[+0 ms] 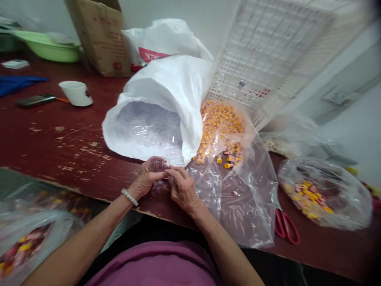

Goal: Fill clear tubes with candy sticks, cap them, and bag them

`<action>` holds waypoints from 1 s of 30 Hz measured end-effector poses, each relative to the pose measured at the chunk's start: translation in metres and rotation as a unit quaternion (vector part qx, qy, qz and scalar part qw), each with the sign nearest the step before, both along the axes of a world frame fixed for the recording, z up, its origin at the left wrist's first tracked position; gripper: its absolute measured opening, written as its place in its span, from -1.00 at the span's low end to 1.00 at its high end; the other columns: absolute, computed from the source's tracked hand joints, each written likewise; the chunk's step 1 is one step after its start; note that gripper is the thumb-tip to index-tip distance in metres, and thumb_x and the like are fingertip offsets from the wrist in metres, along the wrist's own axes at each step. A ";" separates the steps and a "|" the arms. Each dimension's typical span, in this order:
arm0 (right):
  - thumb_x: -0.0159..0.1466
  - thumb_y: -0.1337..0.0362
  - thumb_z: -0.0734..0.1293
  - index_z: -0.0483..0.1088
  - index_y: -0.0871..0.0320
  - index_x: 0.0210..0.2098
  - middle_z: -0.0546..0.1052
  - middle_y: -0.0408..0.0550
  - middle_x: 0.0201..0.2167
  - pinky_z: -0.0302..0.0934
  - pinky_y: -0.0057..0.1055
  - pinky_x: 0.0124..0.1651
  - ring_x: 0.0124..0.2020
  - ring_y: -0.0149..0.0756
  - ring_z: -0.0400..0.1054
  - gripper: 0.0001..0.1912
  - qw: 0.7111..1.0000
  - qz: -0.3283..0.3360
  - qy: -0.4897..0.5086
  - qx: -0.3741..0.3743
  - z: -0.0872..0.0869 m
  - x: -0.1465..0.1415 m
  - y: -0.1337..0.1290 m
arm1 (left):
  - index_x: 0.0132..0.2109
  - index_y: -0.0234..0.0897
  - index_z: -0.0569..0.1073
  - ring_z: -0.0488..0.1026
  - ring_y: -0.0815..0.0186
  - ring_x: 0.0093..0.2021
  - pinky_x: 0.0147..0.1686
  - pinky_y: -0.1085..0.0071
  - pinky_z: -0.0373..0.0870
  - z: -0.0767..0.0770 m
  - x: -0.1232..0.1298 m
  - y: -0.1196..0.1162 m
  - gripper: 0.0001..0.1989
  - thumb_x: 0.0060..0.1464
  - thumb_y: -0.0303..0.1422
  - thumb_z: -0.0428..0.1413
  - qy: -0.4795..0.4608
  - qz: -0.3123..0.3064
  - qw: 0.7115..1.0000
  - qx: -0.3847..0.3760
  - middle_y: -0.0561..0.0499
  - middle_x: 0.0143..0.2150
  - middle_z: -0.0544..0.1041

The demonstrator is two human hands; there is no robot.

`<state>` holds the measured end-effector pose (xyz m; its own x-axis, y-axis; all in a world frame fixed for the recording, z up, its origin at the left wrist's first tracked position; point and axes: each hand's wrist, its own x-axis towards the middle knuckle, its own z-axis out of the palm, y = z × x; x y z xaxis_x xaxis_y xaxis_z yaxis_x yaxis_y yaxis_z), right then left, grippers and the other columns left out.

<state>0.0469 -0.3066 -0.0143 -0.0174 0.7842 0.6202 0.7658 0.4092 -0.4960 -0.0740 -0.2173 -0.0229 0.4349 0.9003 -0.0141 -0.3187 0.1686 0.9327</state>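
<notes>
My left hand [145, 179], with a bead bracelet at the wrist, is closed around a small clear plastic cylinder [156, 163] near the table's front edge. The fingers of my right hand [183, 190] pinch together at the cylinder's right end; whatever they hold there is too small to make out. Just beyond my hands, a white woven sack [178, 83] lies with its mouth toward me, holding many clear plastic pieces. To its right, small yellow-and-pink pieces [222, 119] are heaped on a clear plastic bag [247, 214].
Red-handled scissors [287, 228] lie right of the bag, near another bag of yellow pieces [324, 194]. A white plastic crate [268, 55] leans behind. At left are a white cup [76, 93], a phone [35, 101], a cardboard box [102, 39] and a green basin [49, 47].
</notes>
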 end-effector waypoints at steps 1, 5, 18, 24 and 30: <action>0.12 0.56 0.10 0.36 0.16 -0.05 0.44 0.03 -0.12 0.26 -0.38 0.05 -0.02 -0.33 0.32 -0.54 1.000 -0.012 -0.005 0.005 0.002 0.009 -0.003 | -0.24 -0.32 0.41 0.47 0.38 -0.37 -0.33 0.46 0.43 0.000 0.001 -0.001 -0.55 -0.39 -0.53 0.34 0.025 0.005 0.999 0.023 0.09 -0.39 0.54; 0.14 0.54 0.09 0.39 0.13 -0.22 0.47 -0.04 -0.25 0.25 -0.35 -0.03 -0.14 -0.32 0.34 -0.64 0.979 -0.203 -0.028 -0.005 0.011 0.083 -0.015 | -0.22 -0.31 0.36 0.49 0.33 -0.37 -0.31 0.38 0.45 0.000 0.002 -0.003 -0.54 -0.35 -0.48 0.33 0.071 -0.029 0.995 0.059 0.06 -0.39 0.54; 0.14 0.41 0.23 0.34 0.19 -0.11 0.47 0.09 -0.18 0.20 -0.24 -0.08 -0.20 -0.20 0.34 -0.70 0.933 -0.312 -0.099 -0.150 0.006 0.187 -0.022 | -0.25 -0.32 0.34 0.50 0.34 -0.37 -0.34 0.43 0.43 0.001 0.010 -0.011 -0.63 -0.30 -0.49 0.25 0.133 -0.064 0.973 0.176 0.01 -0.38 0.52; 0.20 0.21 0.29 0.23 0.10 -0.13 0.44 -0.12 -0.32 0.27 -0.44 -0.31 -0.40 -0.42 0.35 -0.73 0.964 -0.138 0.220 -0.057 0.024 0.067 -0.015 | -0.20 -0.31 0.35 0.49 0.32 -0.34 -0.31 0.42 0.41 -0.007 0.008 -0.010 -0.63 -0.24 -0.46 0.24 0.188 -0.082 0.953 0.223 -0.02 -0.32 0.53; 0.24 0.26 0.24 0.33 0.11 -0.24 0.48 -0.10 -0.33 0.29 -0.37 -0.24 -0.32 -0.35 0.36 -0.89 0.979 -0.128 0.129 -0.089 0.002 0.019 -0.005 | -0.19 -0.29 0.39 0.46 0.31 -0.33 -0.29 0.42 0.38 -0.009 0.007 -0.009 -0.65 -0.20 -0.39 0.24 0.246 -0.073 0.923 0.286 0.00 -0.30 0.52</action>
